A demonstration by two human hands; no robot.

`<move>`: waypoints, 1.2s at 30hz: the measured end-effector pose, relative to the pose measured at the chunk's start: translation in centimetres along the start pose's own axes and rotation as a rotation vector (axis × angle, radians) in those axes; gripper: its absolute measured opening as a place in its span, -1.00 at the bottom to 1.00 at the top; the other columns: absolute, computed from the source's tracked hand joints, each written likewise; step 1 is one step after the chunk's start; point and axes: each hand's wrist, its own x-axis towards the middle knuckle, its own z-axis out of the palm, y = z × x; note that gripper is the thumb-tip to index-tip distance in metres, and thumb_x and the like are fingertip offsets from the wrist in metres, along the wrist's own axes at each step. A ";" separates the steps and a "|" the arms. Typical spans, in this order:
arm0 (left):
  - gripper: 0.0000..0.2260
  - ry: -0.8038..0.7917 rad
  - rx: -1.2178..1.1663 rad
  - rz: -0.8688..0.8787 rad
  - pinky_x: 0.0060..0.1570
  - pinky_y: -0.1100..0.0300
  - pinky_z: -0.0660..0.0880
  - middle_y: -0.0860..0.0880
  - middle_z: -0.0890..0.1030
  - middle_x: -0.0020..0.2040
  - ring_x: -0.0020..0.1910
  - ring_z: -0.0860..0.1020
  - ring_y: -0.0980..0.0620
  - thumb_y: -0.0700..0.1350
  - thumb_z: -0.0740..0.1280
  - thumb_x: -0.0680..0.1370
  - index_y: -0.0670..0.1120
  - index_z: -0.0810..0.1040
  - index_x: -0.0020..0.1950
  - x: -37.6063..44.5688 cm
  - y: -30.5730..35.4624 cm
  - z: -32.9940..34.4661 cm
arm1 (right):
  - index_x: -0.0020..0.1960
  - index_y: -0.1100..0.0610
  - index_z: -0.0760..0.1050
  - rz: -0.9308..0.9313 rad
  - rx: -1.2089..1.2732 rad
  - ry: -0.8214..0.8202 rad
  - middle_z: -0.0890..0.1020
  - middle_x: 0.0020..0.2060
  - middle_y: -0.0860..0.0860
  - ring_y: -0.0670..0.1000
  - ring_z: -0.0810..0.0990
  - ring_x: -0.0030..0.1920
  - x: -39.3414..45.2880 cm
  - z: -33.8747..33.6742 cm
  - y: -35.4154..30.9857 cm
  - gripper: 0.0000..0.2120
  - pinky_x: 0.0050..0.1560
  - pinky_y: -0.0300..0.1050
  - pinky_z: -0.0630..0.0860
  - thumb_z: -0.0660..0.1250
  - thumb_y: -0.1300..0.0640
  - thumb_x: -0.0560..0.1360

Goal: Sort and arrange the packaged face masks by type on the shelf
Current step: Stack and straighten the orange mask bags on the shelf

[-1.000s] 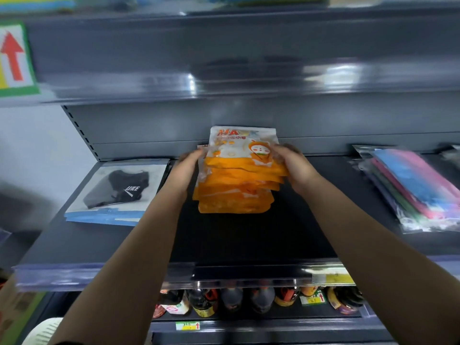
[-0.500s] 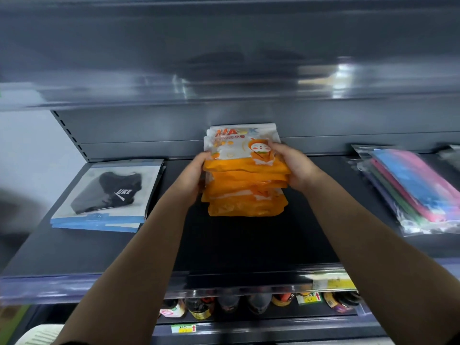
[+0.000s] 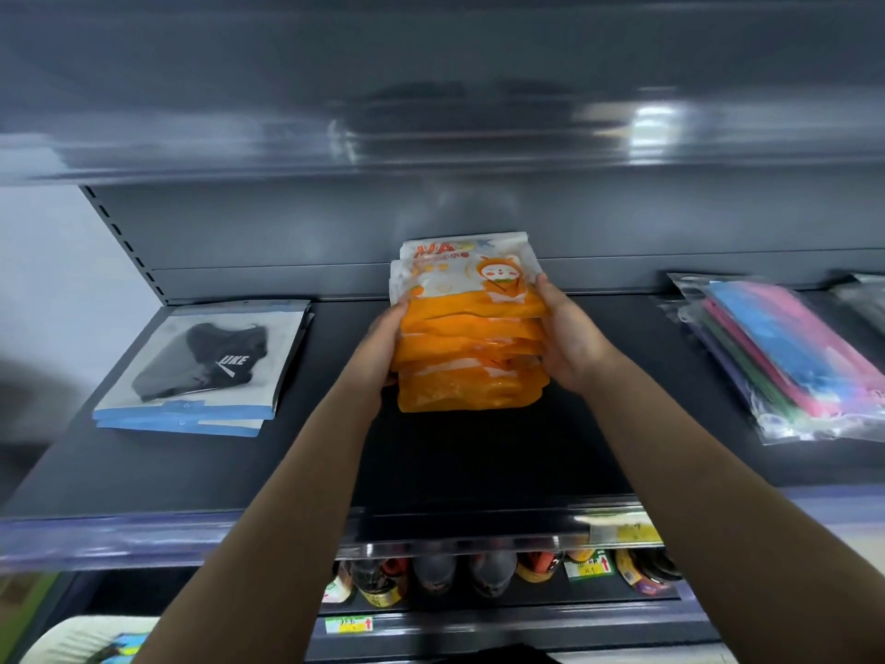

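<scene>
Packets of orange-and-white children's face masks, stacked in a fanned pile (image 3: 471,347), are held at the middle of the dark grey metal shelf (image 3: 239,452), near its back panel. The pile is clamped between the left hand (image 3: 383,345) and the right hand (image 3: 567,345), with fingers pressed together against its two sides. Flat white-and-blue packets showing a black mask (image 3: 201,371) are stacked well apart on the left, and clear plastic bags of multicoloured masks (image 3: 785,361) are laid on the right.
</scene>
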 end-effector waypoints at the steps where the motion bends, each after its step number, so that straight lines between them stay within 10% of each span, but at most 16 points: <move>1: -0.36 0.008 0.024 0.016 0.28 -0.15 0.38 -0.08 0.44 0.35 0.27 0.45 -0.17 0.36 0.18 0.46 0.08 0.27 0.45 -0.2 -0.1 -0.1 | 0.30 -0.02 0.45 -0.013 -0.003 -0.010 0.62 0.17 0.08 0.13 0.60 0.15 -0.2 -0.2 -0.1 -0.50 0.17 0.17 0.50 0.00 -0.27 0.56; 6: -0.41 0.144 0.005 0.238 0.41 -0.12 0.18 0.00 0.27 0.48 0.44 0.26 -0.07 0.27 0.18 0.51 0.09 0.19 0.49 -0.6 0.8 -1.2 | -0.14 0.01 0.43 -0.119 0.060 0.054 0.61 -0.11 0.00 0.06 0.57 0.03 -0.4 -0.9 -1.6 -0.63 0.22 0.09 0.42 0.01 -0.22 0.58; 14: -0.51 -0.124 -0.077 0.035 -0.14 0.02 0.60 -0.11 0.62 0.12 0.00 0.63 -0.12 0.24 0.30 0.47 0.04 0.42 0.32 0.2 3.9 1.0 | -0.05 0.05 0.52 0.002 -0.005 0.060 0.68 -0.07 0.09 0.13 0.65 0.01 2.1 0.8 -3.5 -0.67 0.03 0.08 0.57 0.17 -0.19 0.54; 18: -0.72 -0.087 -0.073 0.062 0.15 -0.02 0.49 -0.07 0.63 0.02 0.05 0.58 -0.08 0.23 0.21 0.53 0.04 0.52 -0.02 1.1 4.4 0.0 | 0.32 0.09 0.40 -0.020 -0.074 0.090 0.58 0.21 0.11 0.14 0.54 0.22 3.4 -0.5 -3.3 -0.36 0.33 0.19 0.37 0.21 -0.34 0.43; 24: -0.69 -0.153 -0.111 0.014 0.02 0.04 0.56 -0.12 0.66 -0.04 -0.09 0.63 -0.09 0.15 0.24 0.55 -0.07 0.58 -0.01 1.5 5.5 1.4 | 0.16 0.12 0.50 0.084 -0.026 0.063 0.67 -0.08 0.13 0.10 0.66 -0.10 4.2 1.1 -3.8 -0.58 -0.13 -0.02 0.63 0.15 -0.18 0.56; 29: -0.71 -0.168 -0.176 0.014 -0.32 0.17 0.61 -0.06 0.69 -0.31 -0.34 0.67 0.00 0.08 0.18 0.59 -0.10 0.56 -0.06 1.3 5.7 1.6 | 0.11 0.13 0.53 0.085 0.019 0.049 0.70 -0.06 0.15 0.14 0.68 -0.08 4.1 1.0 -4.2 -0.57 0.00 0.07 0.60 0.19 -0.20 0.53; 36: -0.49 0.006 -0.185 0.026 0.20 -0.09 0.44 -0.08 0.55 0.26 0.20 0.52 -0.08 0.30 0.09 0.53 0.01 0.46 0.31 -0.2 0.2 -0.8 | 0.51 -0.03 0.14 0.010 -0.072 0.020 0.30 0.46 0.10 0.13 0.31 0.43 1.1 -3.1 0.6 -0.09 0.44 0.24 0.14 0.21 -0.47 0.30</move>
